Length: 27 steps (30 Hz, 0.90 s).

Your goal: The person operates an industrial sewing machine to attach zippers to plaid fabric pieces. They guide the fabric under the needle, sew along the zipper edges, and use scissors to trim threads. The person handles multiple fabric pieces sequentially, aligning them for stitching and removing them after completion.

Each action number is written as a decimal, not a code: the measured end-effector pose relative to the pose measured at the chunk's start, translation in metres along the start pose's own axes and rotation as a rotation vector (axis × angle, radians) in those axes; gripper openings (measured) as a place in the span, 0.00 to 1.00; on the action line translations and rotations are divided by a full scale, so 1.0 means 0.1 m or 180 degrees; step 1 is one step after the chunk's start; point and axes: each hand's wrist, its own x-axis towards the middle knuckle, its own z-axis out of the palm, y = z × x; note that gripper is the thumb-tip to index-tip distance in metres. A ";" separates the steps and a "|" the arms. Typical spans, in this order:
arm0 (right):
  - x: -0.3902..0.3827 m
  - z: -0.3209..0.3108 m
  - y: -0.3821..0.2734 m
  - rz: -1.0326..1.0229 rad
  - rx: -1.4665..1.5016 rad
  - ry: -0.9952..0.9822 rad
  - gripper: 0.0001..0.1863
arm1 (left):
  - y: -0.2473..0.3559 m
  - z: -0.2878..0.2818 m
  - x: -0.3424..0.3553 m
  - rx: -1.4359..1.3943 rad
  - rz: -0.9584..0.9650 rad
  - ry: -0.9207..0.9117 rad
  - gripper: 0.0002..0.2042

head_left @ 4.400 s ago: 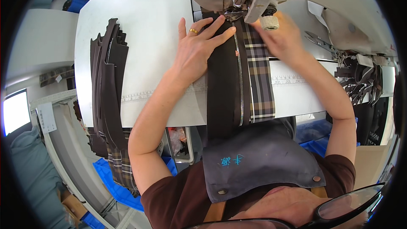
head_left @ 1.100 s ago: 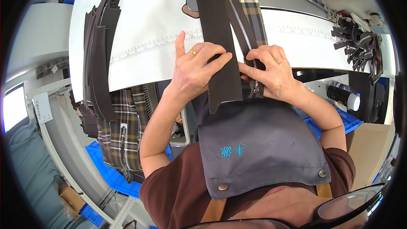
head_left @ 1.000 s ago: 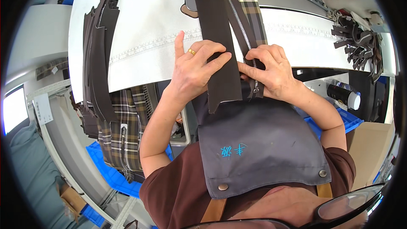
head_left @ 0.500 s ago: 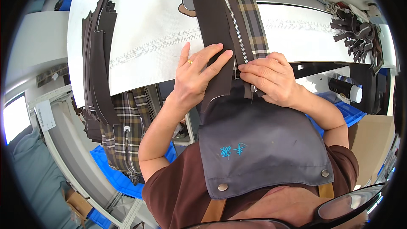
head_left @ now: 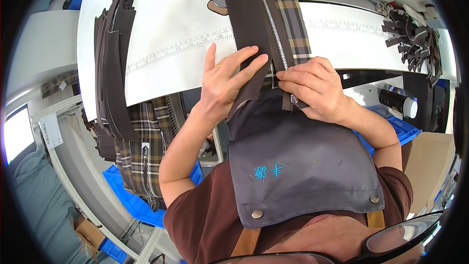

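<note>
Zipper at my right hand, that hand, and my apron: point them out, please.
Zipper [head_left: 271, 19]: head view, on the metal teeth, about midway.
Right hand [head_left: 317, 86]: head view, on the back of the hand.
Apron [head_left: 305, 173]: head view, on the grey front panel.

Our smooth white worktop [head_left: 166, 19]
Left of our left hand [head_left: 221, 85], we see a glowing white rectangular panel [head_left: 18, 138].
</note>
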 end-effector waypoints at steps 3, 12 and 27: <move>0.03 0.04 -0.03 -0.0057 -0.0073 0.0056 0.14 | 0.01 0.01 0.00 0.0098 -0.0001 -0.0039 0.19; -0.01 0.13 -0.01 -0.0214 -0.0153 0.0042 0.10 | 0.10 -0.02 0.09 0.0270 -0.0048 -0.0272 0.19; 0.09 -0.04 0.30 0.0033 -0.0249 -0.0629 0.25 | 0.11 -0.37 0.23 0.0182 -0.0062 -0.1514 0.30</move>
